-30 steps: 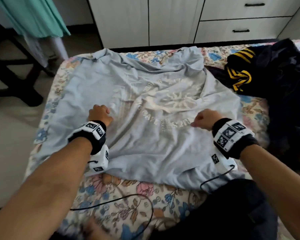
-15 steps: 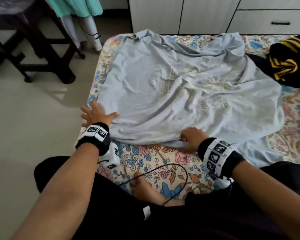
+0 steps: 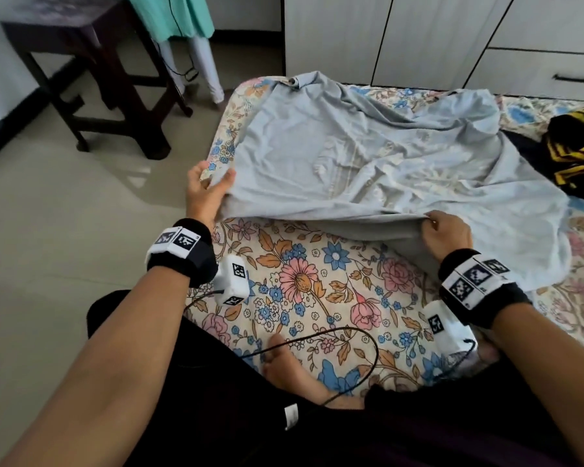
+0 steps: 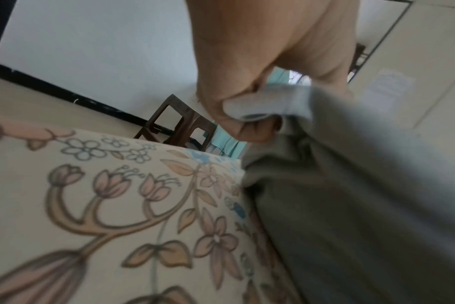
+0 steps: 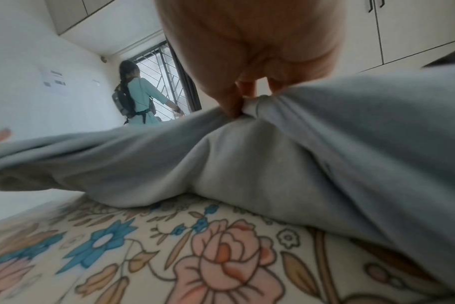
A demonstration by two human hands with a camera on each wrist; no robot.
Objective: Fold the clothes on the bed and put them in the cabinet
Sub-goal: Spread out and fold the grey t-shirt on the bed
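A wrinkled light blue shirt (image 3: 368, 156) lies spread over the floral bed sheet (image 3: 304, 284). My left hand (image 3: 209, 187) pinches the shirt's near left corner at the bed's left edge. In the left wrist view the thumb and fingers of that hand (image 4: 249, 115) clamp a fold of the blue shirt (image 4: 351, 185). My right hand (image 3: 442, 230) pinches the near hem further right. Seen from the right wrist, my right hand (image 5: 242, 102) bunches the shirt (image 5: 273, 156). The near hem is lifted off the sheet between both hands.
A black garment with yellow stripes (image 3: 577, 146) lies at the bed's right side. White cabinet doors and drawers (image 3: 452, 38) stand behind the bed. A dark wooden stool (image 3: 91, 72) and a person in teal (image 3: 176, 18) are on the floor to the left. A black cable (image 3: 317, 342) crosses the sheet near my legs.
Both hands went from pressing the shirt's middle to its near edge and have taken hold of it. The near hem is now raised off the sheet.
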